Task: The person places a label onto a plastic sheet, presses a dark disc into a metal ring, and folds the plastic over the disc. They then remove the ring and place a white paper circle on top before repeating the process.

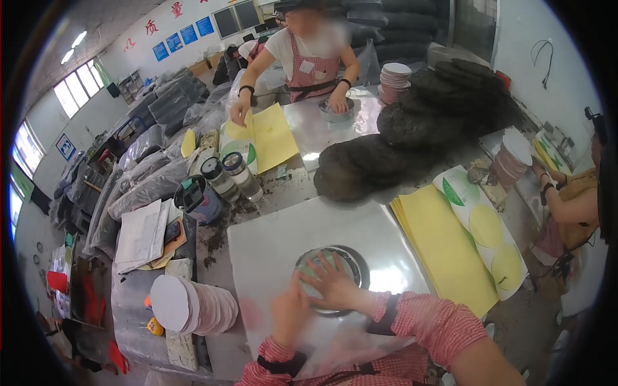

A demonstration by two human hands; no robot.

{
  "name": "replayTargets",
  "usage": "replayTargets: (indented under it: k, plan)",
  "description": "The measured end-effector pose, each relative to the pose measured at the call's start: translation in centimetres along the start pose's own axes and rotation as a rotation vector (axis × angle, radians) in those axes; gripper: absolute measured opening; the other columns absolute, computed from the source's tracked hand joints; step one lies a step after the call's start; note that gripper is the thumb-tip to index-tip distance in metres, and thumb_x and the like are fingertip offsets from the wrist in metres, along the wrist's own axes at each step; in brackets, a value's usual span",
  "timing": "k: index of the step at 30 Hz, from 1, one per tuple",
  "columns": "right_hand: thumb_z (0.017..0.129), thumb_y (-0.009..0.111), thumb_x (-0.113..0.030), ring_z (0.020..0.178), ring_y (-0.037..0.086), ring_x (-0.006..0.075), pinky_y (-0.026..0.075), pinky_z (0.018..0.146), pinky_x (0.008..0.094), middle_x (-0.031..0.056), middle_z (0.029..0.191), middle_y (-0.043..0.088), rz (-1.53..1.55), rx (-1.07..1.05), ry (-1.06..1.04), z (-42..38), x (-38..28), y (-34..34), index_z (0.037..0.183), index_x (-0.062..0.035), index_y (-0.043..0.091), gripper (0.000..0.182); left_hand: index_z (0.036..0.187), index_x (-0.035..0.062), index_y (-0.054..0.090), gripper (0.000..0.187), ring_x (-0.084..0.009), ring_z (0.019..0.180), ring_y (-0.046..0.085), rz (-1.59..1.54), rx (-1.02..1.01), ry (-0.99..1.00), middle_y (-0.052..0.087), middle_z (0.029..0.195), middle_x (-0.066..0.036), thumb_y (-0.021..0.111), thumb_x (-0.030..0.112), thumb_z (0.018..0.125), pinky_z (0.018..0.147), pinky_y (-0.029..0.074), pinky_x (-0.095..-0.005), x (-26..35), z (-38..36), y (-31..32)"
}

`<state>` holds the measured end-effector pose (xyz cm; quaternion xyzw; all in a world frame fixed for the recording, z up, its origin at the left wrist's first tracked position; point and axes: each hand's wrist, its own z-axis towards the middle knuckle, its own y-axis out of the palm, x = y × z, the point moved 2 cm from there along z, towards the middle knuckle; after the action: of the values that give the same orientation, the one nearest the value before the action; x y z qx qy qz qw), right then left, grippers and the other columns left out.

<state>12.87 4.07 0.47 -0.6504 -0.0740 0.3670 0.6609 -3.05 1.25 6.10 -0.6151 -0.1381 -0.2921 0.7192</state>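
On the shiny metal sheet in front of me lies a round metal ring with a pale green disc inside it. My right hand rests flat over the disc, its fingers spread. At the left rim of the ring is my left hand, slightly blurred. Its fingers are drawn together, and whatever they pinch, if anything, is hidden. To the left of my hands, a stack of round white paper discs leans over. Yellow sheets lie at the right, beside a printed sheet with green and yellow circles.
Dark round slabs are heaped beyond the metal sheet. Two jars and a bucket stand at the left, near papers. A co-worker works across the table; another person is at the right.
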Motion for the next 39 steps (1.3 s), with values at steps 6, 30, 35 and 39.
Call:
replayTargets:
  k: [6,30,35,39]
  plan:
    - [0.095,0.055,-0.037,0.135,0.043,0.044,0.031,0.116,0.0509,0.0257,0.144,0.047,0.377,0.316,0.189,-1.1,2.3,-3.5,0.149,-0.006,0.042,0.063,0.138,-0.0017,0.054,0.048,-0.0321,0.049,0.059,0.051,0.014,0.16,0.063,0.065,-0.014,0.061,0.007,0.091,0.049,0.047,-0.0439,5.9,-4.0,-0.1]
    - [0.073,0.087,-0.033,0.136,0.041,0.0535,0.039,0.112,0.0504,0.0439,0.15,0.029,0.465,0.032,-0.309,-16.1,-5.9,0.1,0.092,-0.005,0.065,0.04,0.092,0.0152,0.075,0.014,-0.0294,0.102,0.061,-0.003,-0.542,0.358,0.068,0.101,-0.007,0.074,0.028,0.087,0.093,0.043,-0.0448,-12.1,-15.3,-7.2]
    - [0.074,0.085,-0.033,0.132,0.045,0.0524,0.043,0.109,0.0479,0.0437,0.148,0.031,0.53,-0.343,-0.022,-11.6,-8.7,2.2,0.106,0.002,0.065,0.051,0.099,0.0102,0.073,0.012,-0.034,0.082,0.068,-0.289,-0.162,0.051,0.071,0.087,-0.012,0.068,0.016,0.091,0.071,0.053,-0.0405,-7.3,-10.8,-10.7]
    - [0.077,0.083,-0.035,0.132,0.044,0.054,0.042,0.11,0.0484,0.0428,0.147,0.034,0.296,0.284,0.152,-9.8,-2.8,-0.2,0.121,0.0005,0.062,0.06,0.101,0.0114,0.072,0.014,-0.0336,0.083,0.068,0.049,-0.428,0.176,0.072,0.09,-0.01,0.07,0.018,0.089,0.075,0.055,-0.0418,-6.1,-13.1,-8.3]
